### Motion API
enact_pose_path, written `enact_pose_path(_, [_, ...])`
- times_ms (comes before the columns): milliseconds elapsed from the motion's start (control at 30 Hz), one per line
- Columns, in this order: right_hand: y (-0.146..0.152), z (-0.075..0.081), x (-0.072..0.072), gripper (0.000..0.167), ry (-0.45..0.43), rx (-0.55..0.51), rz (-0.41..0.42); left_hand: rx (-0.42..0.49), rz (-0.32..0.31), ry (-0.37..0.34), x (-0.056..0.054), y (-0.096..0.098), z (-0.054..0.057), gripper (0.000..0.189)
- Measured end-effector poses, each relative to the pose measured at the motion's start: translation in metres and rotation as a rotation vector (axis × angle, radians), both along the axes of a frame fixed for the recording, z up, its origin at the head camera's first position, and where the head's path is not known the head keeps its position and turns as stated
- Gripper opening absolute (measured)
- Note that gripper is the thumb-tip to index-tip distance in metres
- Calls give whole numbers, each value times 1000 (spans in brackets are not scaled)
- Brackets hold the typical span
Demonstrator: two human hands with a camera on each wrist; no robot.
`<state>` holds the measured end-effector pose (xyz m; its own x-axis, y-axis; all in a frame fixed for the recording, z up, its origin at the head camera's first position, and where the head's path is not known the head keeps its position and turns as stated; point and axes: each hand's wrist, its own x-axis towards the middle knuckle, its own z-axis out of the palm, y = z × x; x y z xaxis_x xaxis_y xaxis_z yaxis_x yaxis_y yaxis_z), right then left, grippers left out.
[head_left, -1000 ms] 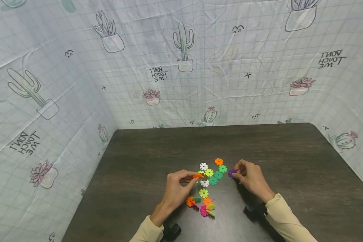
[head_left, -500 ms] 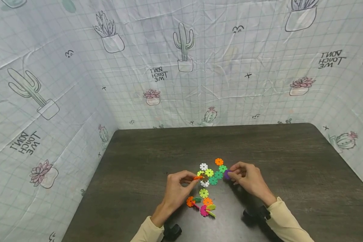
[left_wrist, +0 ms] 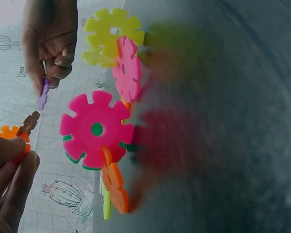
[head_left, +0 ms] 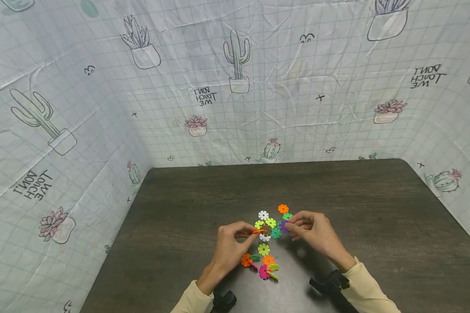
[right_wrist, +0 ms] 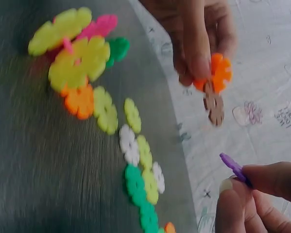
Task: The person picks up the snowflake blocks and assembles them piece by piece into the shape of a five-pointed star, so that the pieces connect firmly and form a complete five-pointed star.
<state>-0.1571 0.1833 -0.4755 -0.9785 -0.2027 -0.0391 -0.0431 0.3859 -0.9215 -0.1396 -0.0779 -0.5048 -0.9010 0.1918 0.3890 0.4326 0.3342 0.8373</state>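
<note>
My left hand (head_left: 229,241) pinches an orange notched disc (right_wrist: 222,73), a flat flower-shaped linking piece. A brown disc (right_wrist: 214,107) is slotted into it at an angle and points toward my right hand (head_left: 315,230). Between the thumb and finger of that right hand is a purple disc (right_wrist: 233,166), its edge facing the brown one with a small gap. Both hands are raised over the table, above loose discs. In the left wrist view the purple disc (left_wrist: 43,94) hangs just above the brown disc (left_wrist: 28,124).
Under the hands lie loose white (head_left: 263,215), yellow-green (head_left: 263,249) and green discs (head_left: 276,233), with an orange disc (head_left: 283,209) farthest back. Nearer me stand joined clusters with pink (head_left: 264,272) and orange (head_left: 246,260) discs. A printed cloth (head_left: 297,87) walls the dark table (head_left: 188,195).
My right hand has moved left with the purple disc, closer to my left hand. The left hand has turned its orange disc more edge-on and shifted slightly right.
</note>
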Motion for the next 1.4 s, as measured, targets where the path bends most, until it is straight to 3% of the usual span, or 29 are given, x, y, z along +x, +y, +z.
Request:
enact_pose_path(533, [-20,8,9,29,-15,-120,134,19,-49,14,2,5,0,11])
enact_pose_path(1400, [-24,6,13,28,-8,-121,141,-10,-58,24,6,7,1,8])
